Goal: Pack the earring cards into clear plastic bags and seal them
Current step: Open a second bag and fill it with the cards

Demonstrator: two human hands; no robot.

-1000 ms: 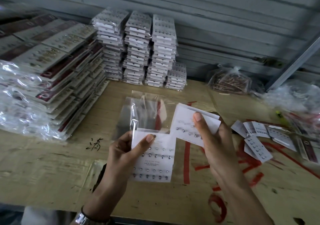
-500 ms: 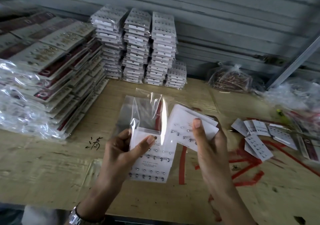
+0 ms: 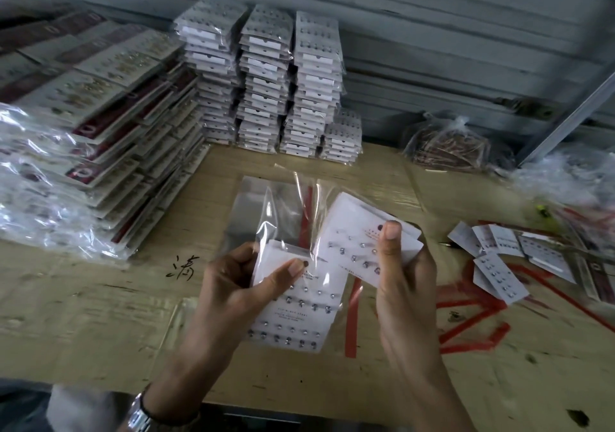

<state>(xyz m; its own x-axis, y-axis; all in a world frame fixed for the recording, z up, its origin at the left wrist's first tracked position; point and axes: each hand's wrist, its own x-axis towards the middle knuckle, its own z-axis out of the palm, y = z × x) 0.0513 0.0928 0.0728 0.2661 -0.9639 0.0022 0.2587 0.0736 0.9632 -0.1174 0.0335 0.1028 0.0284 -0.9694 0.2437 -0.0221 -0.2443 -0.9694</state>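
Pinching the top edge of a studded earring card (image 3: 293,312) between thumb and fingers, the left hand (image 3: 233,282) holds it at the mouth of the clear plastic bag (image 3: 279,212). The right hand (image 3: 406,285) clamps a thin sheaf of spare cards (image 3: 359,242). Both are above the counter (image 3: 100,298). The card looks light and stiff, best held by its bare edges; the film seems floppy and slippery.

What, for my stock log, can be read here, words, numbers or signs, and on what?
"涛" (uncertain): black handwritten character on the cardboard.
Red strokes on the cardboard: partly covered, unreadable.
Print on the card in the left hand: blurred.
Print on the cards in the right hand: too small.
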